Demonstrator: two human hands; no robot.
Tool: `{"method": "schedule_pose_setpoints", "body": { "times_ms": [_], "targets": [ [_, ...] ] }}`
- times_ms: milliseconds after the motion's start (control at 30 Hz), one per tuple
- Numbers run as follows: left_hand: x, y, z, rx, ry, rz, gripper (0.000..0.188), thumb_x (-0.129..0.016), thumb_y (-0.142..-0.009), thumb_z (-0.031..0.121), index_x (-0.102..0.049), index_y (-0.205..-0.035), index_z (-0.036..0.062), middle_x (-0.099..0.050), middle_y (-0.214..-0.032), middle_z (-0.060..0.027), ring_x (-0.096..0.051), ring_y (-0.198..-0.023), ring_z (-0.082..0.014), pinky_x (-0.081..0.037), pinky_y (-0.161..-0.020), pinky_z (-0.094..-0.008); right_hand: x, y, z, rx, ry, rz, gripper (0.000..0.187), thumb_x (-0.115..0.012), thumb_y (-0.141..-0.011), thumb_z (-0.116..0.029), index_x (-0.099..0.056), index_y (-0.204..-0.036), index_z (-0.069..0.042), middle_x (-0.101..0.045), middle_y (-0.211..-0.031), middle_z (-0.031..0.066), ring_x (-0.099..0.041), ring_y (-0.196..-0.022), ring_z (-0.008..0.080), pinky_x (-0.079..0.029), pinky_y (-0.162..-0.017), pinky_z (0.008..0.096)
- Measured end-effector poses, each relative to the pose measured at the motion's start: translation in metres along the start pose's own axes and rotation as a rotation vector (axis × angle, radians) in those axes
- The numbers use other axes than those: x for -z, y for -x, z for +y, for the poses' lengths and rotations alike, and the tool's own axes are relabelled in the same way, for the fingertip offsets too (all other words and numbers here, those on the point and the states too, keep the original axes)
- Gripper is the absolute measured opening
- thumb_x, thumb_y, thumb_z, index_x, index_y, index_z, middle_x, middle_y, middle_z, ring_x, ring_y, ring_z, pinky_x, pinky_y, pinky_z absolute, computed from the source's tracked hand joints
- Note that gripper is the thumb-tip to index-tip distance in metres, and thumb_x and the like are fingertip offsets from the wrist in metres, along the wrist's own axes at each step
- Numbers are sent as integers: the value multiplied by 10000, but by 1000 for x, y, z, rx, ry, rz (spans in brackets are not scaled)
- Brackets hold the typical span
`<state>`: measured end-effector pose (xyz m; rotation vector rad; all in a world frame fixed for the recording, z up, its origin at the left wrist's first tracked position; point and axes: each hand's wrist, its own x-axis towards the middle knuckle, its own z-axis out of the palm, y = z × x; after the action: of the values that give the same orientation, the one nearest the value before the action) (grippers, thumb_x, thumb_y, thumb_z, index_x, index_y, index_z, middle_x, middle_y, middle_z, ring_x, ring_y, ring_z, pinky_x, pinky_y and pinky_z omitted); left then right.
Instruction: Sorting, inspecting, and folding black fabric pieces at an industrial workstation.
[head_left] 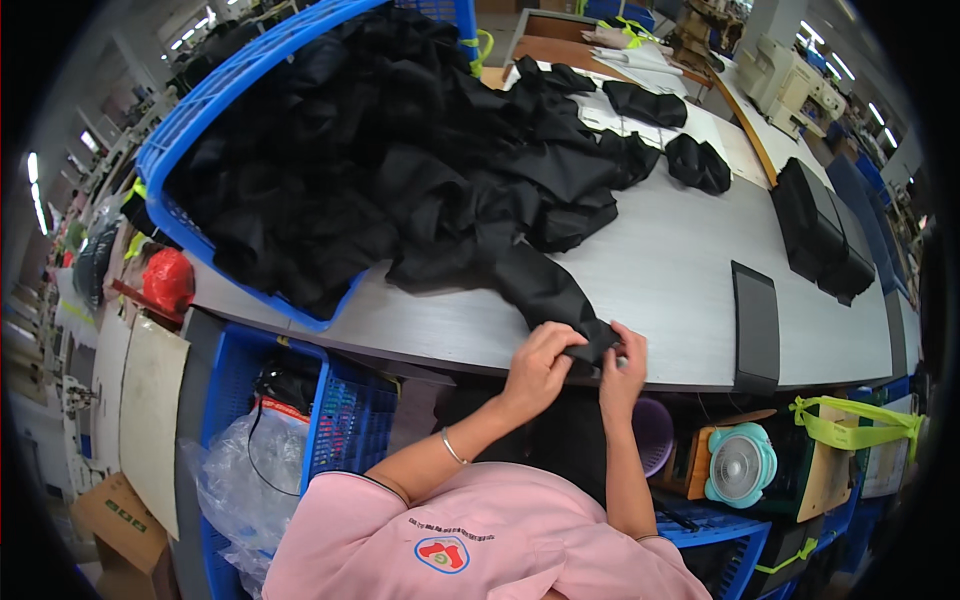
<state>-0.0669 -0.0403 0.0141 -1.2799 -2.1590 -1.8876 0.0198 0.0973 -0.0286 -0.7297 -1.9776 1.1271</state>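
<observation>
Both of my hands pinch the near end of a black fabric piece (543,290) at the front edge of the grey table (670,290). My left hand (540,368) has its fingers closed on the cloth, thumb and forefinger together. Close beside it, my right hand (624,366) grips the tip of the same piece. From there the cloth stretches back to a large heap of black fabric (340,150), which spills out of a tipped blue plastic basket (170,150) on the left of the table.
A flat black panel (757,325) and stacked black pieces (822,230) lie at the right. Loose black bundles (698,163) rest farther back. Below the table stand a blue crate (350,410) with clear plastic bags, a turquoise fan (741,465) and a purple bin (655,436).
</observation>
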Motion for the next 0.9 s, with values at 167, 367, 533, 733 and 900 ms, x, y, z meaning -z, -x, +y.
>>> {"method": "schedule_pose_setpoints", "body": {
  "times_ms": [167, 367, 533, 733, 900],
  "targets": [
    [0, 21, 14, 133, 210, 137, 438, -652, -807, -70, -537, -1220, 18, -578, -1213, -151, -629, -1000, -316, -519, -851, -345, 29, -2, -49, 670, 536, 293, 283, -686, -720, 89, -708, -971, -41, -626, -896, 103, -590, -772, 270, -465, -773, 387],
    [-9, 18, 0, -21, -136, 35, 423, -689, -770, -36, -620, -1183, 24, -648, -1091, -142, -632, -980, -321, -523, -850, -362, 29, 28, -57, 814, 678, 150, 280, -733, -740, 33, -708, -1013, -27, -630, -907, 94, -597, -757, 260, -453, -763, 394],
    [-15, 6, 6, -2, 7, 63, 282, -639, -782, -67, -703, -1043, 19, -682, -910, -109, -653, -836, -311, -530, -700, -371, 23, 52, -57, 756, 475, 133, 223, -686, -863, 2, -662, -1084, 13, -677, -1021, 154, -663, -905, 315, -537, -765, 419],
    [-28, 17, 43, -150, -108, -107, 339, -698, -723, -48, -740, -1042, 62, -653, -849, -69, -639, -767, -239, -519, -654, -332, 25, 36, -3, 180, 122, -359, 213, -700, -827, -64, -613, -1007, 8, -670, -916, 156, -676, -772, 278, -502, -616, 401],
    [-33, 14, 54, -161, -66, -160, 365, -706, -696, -61, -739, -1041, 54, -644, -845, -78, -637, -752, -247, -519, -650, -335, 15, 48, 45, -217, -1084, -550, 216, -604, -936, -129, -634, -1111, -6, -680, -1061, 88, -639, -904, 131, -489, -691, 277]
  ]
}}
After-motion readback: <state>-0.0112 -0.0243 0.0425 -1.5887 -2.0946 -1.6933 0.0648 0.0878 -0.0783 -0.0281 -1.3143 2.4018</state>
